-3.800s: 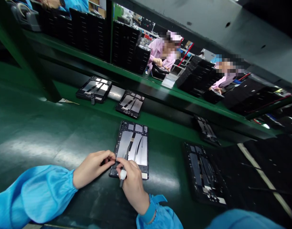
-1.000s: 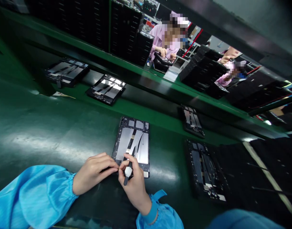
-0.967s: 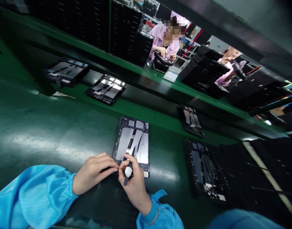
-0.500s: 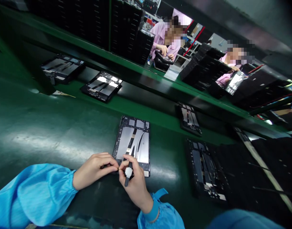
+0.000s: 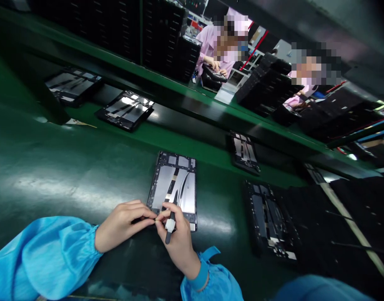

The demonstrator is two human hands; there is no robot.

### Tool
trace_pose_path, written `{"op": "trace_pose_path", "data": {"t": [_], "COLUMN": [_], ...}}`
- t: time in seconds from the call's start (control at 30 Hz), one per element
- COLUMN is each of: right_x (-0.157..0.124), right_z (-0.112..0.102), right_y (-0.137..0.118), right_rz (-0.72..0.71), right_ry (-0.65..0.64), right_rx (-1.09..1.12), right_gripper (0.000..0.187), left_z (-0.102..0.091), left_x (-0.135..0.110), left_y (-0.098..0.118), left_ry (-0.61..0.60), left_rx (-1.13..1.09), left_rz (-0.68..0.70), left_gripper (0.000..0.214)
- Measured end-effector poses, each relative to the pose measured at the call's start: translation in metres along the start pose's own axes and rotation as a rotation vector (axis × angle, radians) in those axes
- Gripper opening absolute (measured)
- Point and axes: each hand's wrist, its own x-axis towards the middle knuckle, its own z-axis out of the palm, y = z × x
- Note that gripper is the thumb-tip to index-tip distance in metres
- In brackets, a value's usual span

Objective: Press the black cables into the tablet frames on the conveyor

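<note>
An open tablet frame [image 5: 175,186] with a silvery inner plate and flat cables lies on the green bench in front of me. My left hand [image 5: 123,223] is closed in a pinch at the frame's near left corner, fingertips meeting those of my right hand. My right hand [image 5: 176,242] grips a thin black tool with a white collar [image 5: 169,225], its tip resting on the frame's near edge. What sits between the pinching fingertips is too small to name.
Another open tablet frame [image 5: 269,221] lies to the right. More frames [image 5: 126,110] [image 5: 244,151] [image 5: 71,83] sit on the green belt behind. Stacks of black trays [image 5: 167,37] stand on the shelf. Two people in pink work across the line.
The frames on the rear belt have drifted leftward. My hands stay pinched at the tablet's near edge, the tool barely shifting.
</note>
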Motion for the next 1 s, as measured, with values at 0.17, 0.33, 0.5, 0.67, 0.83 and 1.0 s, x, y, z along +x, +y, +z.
{"op": "trace_pose_path", "data": {"t": [0.17, 0.33, 0.5, 0.67, 0.83, 1.0], "right_x": [-0.001, 0.004, 0.005, 0.002, 0.000, -0.001], "right_z": [-0.002, -0.017, -0.021, -0.015, -0.013, -0.011], "right_y": [0.003, -0.002, -0.004, -0.002, -0.003, -0.005], "right_rz": [0.012, 0.004, 0.022, 0.018, -0.004, -0.056], "right_ry": [0.009, -0.113, -0.105, -0.028, -0.001, -0.016], "right_rx": [0.014, -0.128, -0.184, -0.183, -0.193, -0.219], "right_gripper": [0.035, 0.035, 0.033, 0.029, 0.032, 0.030], "left_z": [0.001, 0.002, 0.000, 0.003, 0.008, 0.006], "left_x": [0.002, 0.006, 0.003, -0.003, 0.000, 0.003], "left_y": [0.004, 0.007, 0.005, 0.003, 0.005, 0.010], "left_ry": [0.022, 0.007, 0.009, -0.016, -0.015, -0.015], "left_rx": [0.073, 0.132, 0.146, 0.028, -0.099, -0.177], "left_rz": [0.057, 0.131, 0.149, -0.073, -0.255, -0.317], "left_gripper": [0.024, 0.023, 0.020, 0.021, 0.019, 0.017]}}
